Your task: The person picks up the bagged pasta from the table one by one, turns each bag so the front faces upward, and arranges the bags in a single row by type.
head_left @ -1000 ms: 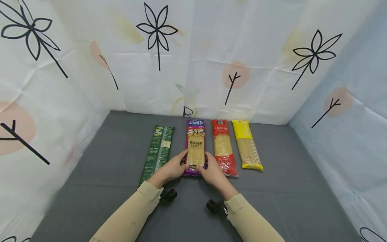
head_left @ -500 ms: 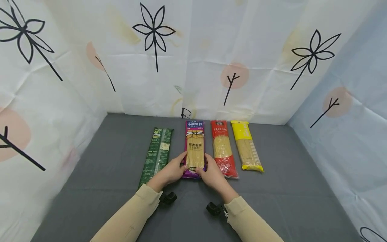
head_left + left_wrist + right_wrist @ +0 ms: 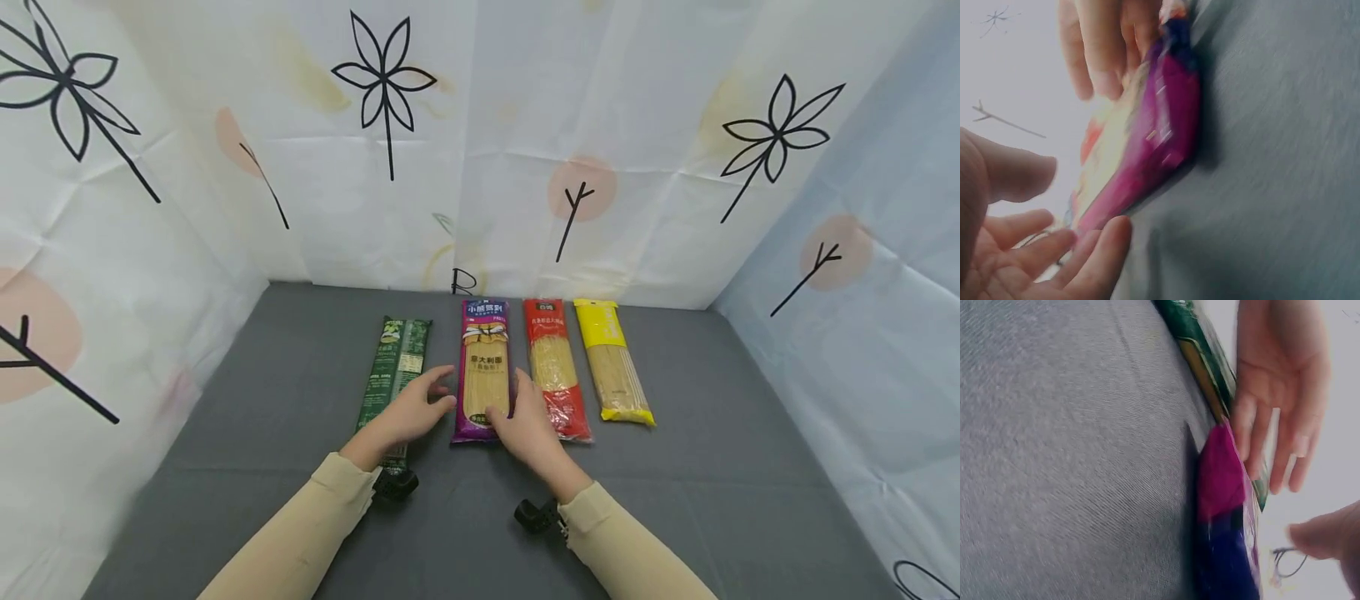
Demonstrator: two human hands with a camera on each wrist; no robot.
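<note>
A purple-edged pack of spaghetti [image 3: 486, 362] lies lengthwise on the grey cloth, its pasta showing through the front. My left hand [image 3: 408, 414] is off its left edge, fingers spread, partly over a green pack of spaghetti [image 3: 395, 358]. On the other side, my right hand [image 3: 528, 427] stays at the pack's right edge, its thumb overlapping the front in the head view. The left wrist view has the right fingers [image 3: 1100, 56] fairly straight above the purple pack [image 3: 1169, 119]. In the right wrist view, the right thumb [image 3: 1325, 531] stands apart from the pack.
To the right lie a red pack of spaghetti [image 3: 553, 358] and a yellow one [image 3: 613, 362], roughly in a row with the others. Grey cloth [image 3: 720, 467] covers the surface. White patterned curtains [image 3: 510, 108] close off the back and both sides.
My left hand has let go of the purple pack and moved left, its fingers opening. The right hand's fingers have straightened while it stays beside the pack. The packs lie about where they were.
</note>
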